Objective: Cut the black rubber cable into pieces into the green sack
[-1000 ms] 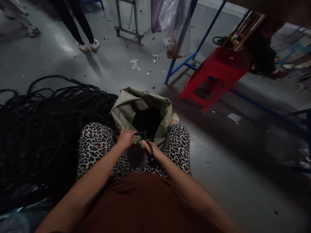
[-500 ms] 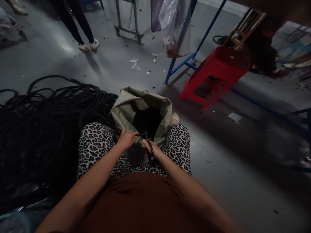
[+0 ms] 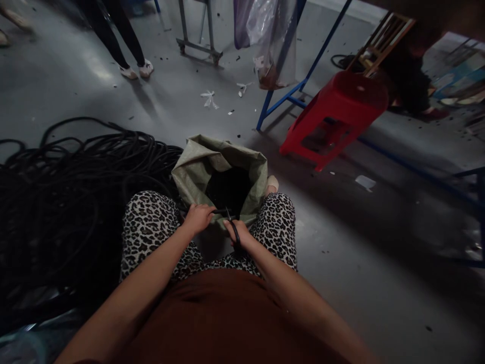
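Note:
Between my knees stands an open greenish woven sack (image 3: pixel 185 172), its inside dark with black stuff I cannot make out singly. My left hand (image 3: pixel 199 218) is closed round a black rubber cord (image 3: pixel 220 211), whose end sticks out over the near rim. In my right hand (image 3: pixel 238 231) are black-handled scissors (image 3: pixel 237 236), with the blades pointing up at the cord's end. Whether the blades touch the cord is too small to tell. A large heap of black cord (image 3: pixel 87 167) lies on the floor at my left.
A red plastic stool (image 3: pixel 341 106) stands ahead to the right, beside a blue metal frame (image 3: pixel 282 105). A clear plastic bag (image 3: pixel 276 55) hangs there. Another person's legs (image 3: pixel 125 35) are at the far left, and a wheeled metal stand (image 3: pixel 200 48) is behind. Scraps litter the floor.
The scissor handles look closer together now than half a second ago. My left hand keeps its hold on the cord, almost unmoved. A foot at the far left has shifted.

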`<act>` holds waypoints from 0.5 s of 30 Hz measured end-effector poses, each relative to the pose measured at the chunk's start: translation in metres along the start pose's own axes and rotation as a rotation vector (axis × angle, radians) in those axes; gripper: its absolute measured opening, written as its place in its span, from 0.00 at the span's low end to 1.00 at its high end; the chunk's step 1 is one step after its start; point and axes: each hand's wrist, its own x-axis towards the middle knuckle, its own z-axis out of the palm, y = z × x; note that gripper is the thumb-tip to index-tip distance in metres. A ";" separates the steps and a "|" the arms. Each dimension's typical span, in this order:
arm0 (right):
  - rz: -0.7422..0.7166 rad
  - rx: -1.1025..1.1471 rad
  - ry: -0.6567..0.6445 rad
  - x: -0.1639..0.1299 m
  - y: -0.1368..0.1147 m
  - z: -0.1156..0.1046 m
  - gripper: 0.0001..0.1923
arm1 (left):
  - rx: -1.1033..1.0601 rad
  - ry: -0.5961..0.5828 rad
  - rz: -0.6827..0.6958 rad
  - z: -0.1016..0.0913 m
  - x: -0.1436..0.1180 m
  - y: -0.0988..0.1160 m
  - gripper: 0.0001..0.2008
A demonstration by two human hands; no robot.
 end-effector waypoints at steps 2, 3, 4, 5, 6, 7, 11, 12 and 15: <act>-0.008 -0.005 -0.009 -0.001 -0.001 -0.001 0.18 | 0.000 -0.008 -0.005 0.000 0.000 0.000 0.14; -0.009 -0.010 -0.012 -0.002 -0.002 -0.002 0.18 | 0.000 -0.012 -0.008 0.000 0.000 0.000 0.14; -0.006 -0.019 -0.012 -0.003 -0.003 -0.002 0.17 | 0.000 -0.016 -0.010 0.000 0.000 0.000 0.14; -0.001 -0.030 -0.013 -0.003 -0.003 -0.002 0.17 | 0.000 -0.017 -0.013 0.000 0.000 0.000 0.14; 0.008 -0.037 -0.012 -0.004 -0.004 -0.003 0.17 | 0.001 -0.018 -0.016 0.000 0.000 -0.001 0.14; 0.016 -0.037 -0.011 -0.004 -0.004 -0.003 0.17 | 0.006 -0.016 -0.019 0.001 0.000 -0.001 0.14; 0.034 -0.008 -0.013 -0.002 -0.001 -0.002 0.17 | 0.037 -0.009 -0.039 0.001 0.000 -0.002 0.14; 0.037 -0.005 -0.006 -0.001 0.000 -0.001 0.17 | 0.042 -0.008 -0.044 0.001 0.000 -0.002 0.15; 0.038 0.029 0.033 0.000 0.002 -0.002 0.16 | 0.056 -0.009 -0.060 -0.001 0.000 -0.002 0.15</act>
